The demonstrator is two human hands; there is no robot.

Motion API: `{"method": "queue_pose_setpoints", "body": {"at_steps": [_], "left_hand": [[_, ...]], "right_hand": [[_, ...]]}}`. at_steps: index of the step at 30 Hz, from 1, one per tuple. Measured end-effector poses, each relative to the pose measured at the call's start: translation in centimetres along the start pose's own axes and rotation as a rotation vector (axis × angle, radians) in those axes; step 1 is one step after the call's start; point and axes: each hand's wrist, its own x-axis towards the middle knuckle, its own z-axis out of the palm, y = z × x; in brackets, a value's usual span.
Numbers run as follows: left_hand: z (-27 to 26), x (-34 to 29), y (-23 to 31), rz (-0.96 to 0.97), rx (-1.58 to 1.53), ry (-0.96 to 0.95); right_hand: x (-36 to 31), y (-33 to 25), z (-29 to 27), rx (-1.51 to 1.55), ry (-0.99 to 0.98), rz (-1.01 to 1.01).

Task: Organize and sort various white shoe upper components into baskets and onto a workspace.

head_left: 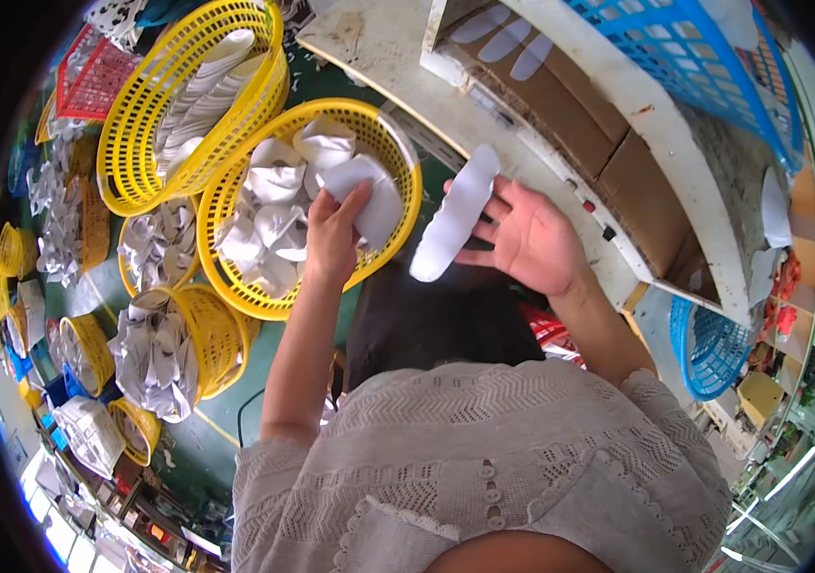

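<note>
We take the round yellow lattice-plastic basket [274,312] as datum. Over its right half, our left hand [334,229] pinches a flat white rounded sheet [379,205] by its near edge, probably to keep it apart from the curled white pieces [274,179] inside. Beyond the basket's right rim, our right hand [536,239] spreads its fingers behind a long white insole-shaped sheet [455,215], presumably as backing; whether they pinch it, we cannot tell. Right of the basket, the cream bench [369,38] and white-painted shelf [713,220] edges limit lateral movement
</note>
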Motion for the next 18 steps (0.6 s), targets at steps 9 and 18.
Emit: {"method": "queue_pose_setpoints", "body": {"at_steps": [9,18], "left_hand": [[1.4,-2.5,0.2,-0.097,0.146,-0.165],[2.6,-3.9,0.0,-0.181,0.264,-0.302]], "right_hand": [[-4.1,-0.4,1.0,-0.156,-0.105,-0.300],[-6.1,-1.5,2.6,-1.557,-0.084,-0.919]]}}
